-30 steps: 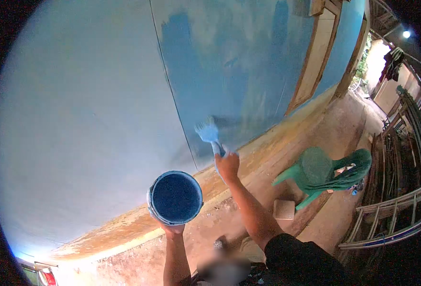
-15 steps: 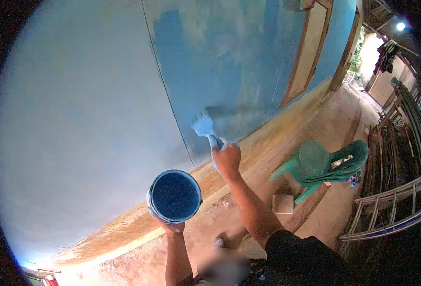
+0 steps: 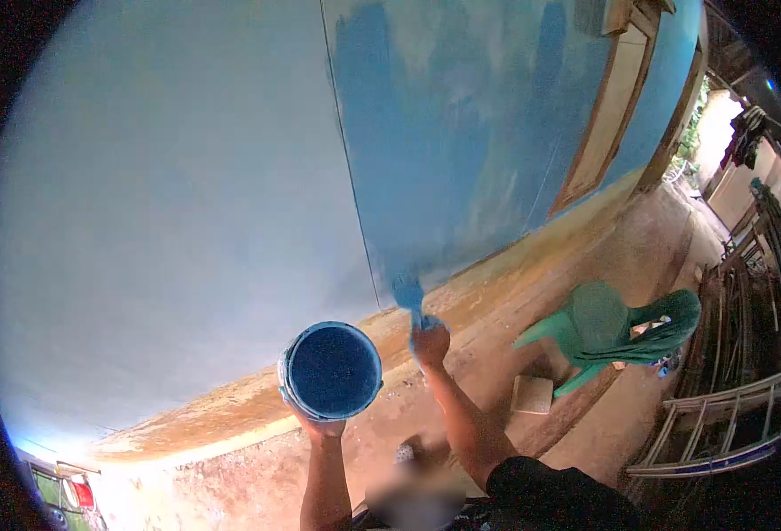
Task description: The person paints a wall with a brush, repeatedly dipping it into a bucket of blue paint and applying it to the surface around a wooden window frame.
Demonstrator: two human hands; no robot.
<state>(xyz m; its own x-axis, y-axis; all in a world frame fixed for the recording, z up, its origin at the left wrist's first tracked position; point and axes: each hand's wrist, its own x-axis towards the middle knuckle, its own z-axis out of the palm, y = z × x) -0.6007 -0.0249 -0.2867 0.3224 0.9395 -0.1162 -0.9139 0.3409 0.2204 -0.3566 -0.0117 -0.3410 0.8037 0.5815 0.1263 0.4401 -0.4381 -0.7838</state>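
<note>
My right hand [image 3: 429, 342] is closed around the handle of a paintbrush [image 3: 407, 290], whose blue-coated bristles lie at the lower part of the wall [image 3: 461, 133]; contact with the surface looks likely but is hard to confirm. Patchy blue paint covers that section, right of a thin dark vertical line. To the left, the wall is pale grey-blue. A paint bucket [image 3: 334, 370], holding dark blue paint, rests in my left hand [image 3: 318, 423], which grips it from below and the side. Most of the left fingers are hidden behind the bucket.
A green plastic chair [image 3: 598, 323] with dark cloth over it stands at the right, a block [image 3: 532, 395] near its leg. Farther right are a wooden ladder [image 3: 718, 416] and stacked poles [image 3: 740, 310]. A worn yellowish ledge [image 3: 488, 265] runs along the wall's foot.
My right hand has brought the paintbrush down the wall toward its bottom edge. The bucket stays in my left hand at nearly the same place. The view has shifted slightly.
</note>
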